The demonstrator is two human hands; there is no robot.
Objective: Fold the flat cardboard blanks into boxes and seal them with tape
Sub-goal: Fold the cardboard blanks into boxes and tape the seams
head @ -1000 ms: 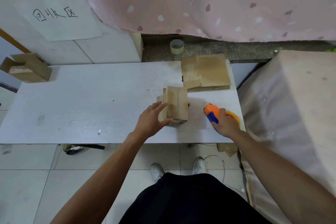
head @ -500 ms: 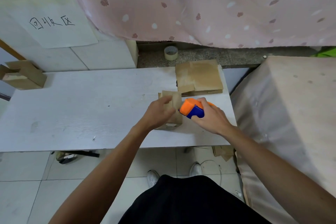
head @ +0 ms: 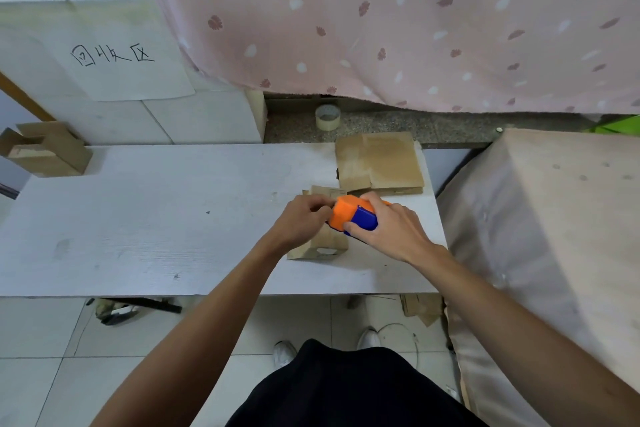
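Two hands meet over the folded box [head: 329,237], right of centre on the table [head: 138,218]. The right hand [head: 388,232] has its fingers wrapped round the tape dispenser [head: 351,217]. The left hand [head: 301,222] curls at the dispenser's nose, pinching tape or cardboard, I cannot tell which. Best to anchor the tape end firmly, then draw the dispenser straight across while the left hand steadies the box.

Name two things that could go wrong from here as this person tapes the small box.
1. The left hand curls right against the front of the orange tape dispenser gripped by the right hand; a cutter there, unseen here, might nick fingers.
2. The small box is steadied by one hand only, so dispenser pressure may crush or slide it.
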